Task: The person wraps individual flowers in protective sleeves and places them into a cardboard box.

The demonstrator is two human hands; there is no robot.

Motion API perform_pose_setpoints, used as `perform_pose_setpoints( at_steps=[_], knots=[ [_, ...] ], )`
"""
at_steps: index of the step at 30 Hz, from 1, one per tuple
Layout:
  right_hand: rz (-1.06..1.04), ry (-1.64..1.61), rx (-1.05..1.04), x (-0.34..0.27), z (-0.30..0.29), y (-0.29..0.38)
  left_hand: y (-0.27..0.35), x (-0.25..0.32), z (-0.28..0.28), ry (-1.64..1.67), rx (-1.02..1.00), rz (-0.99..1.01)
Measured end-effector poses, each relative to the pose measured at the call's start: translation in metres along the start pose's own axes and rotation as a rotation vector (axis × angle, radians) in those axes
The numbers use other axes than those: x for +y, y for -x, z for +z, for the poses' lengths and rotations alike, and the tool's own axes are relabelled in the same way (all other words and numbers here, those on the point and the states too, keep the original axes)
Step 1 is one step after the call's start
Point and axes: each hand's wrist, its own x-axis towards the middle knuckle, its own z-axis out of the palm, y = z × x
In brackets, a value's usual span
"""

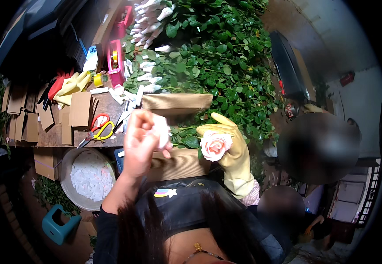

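Note:
My bare left hand (140, 142) is raised over corrugated cardboard and pinches a blurred whitish-pink item (161, 132), perhaps a foam net sleeve or petals. To its right, my right hand (227, 140), in a yellow rubber glove, holds a pale pink rose (216, 145) with the bloom facing up; the fingers hide its stem. One piece of corrugated cardboard (177, 101) stands beyond my hands, another (179, 165) lies close to my body. Green leaves show between them. White net-sleeved rose heads (151, 88) lie beyond the left hand.
Leafy rose stems (224, 59) cover the bench's middle and right. At left are scissors (103, 127), pink tape dispensers (115, 62), yellow gloves (72, 87) and cardboard pieces (79, 109). A bucket of white scraps (63, 175) and a teal stool (58, 227) stand below. Other people are at right.

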Motion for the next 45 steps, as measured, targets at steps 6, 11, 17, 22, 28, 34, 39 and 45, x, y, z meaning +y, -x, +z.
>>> perform_pose_setpoints(
  at_steps=[6,11,17,22,28,34,39,45],
  knots=[
    [0.006,-0.023,-0.027,-0.003,0.0,0.0,-0.01,-0.026,0.025,-0.468,-0.282,-0.062],
    [0.031,-0.029,-0.129,-0.006,-0.003,-0.002,-0.017,-0.033,0.037,-0.867,-0.303,0.387],
    [-0.051,-0.043,-0.133,0.009,0.003,0.005,-0.012,-0.039,0.041,-0.794,-0.294,0.364],
    [-0.056,0.032,-0.181,0.003,0.002,-0.01,-0.008,-0.041,0.037,-0.794,-0.264,0.371],
    [0.183,0.424,-0.278,0.015,-0.041,-0.018,-0.009,-0.035,0.019,-0.739,-0.063,0.28],
    [-0.005,0.19,-0.337,0.078,-0.034,-0.005,-0.012,-0.021,0.018,-0.78,-0.149,0.43],
    [-0.051,0.275,-0.097,0.086,-0.052,-0.009,0.0,0.013,-0.05,-0.8,0.219,0.137],
    [-0.127,0.456,-0.178,0.07,-0.05,-0.035,-0.003,0.001,-0.09,-1.759,-0.171,0.072]
  ],
)
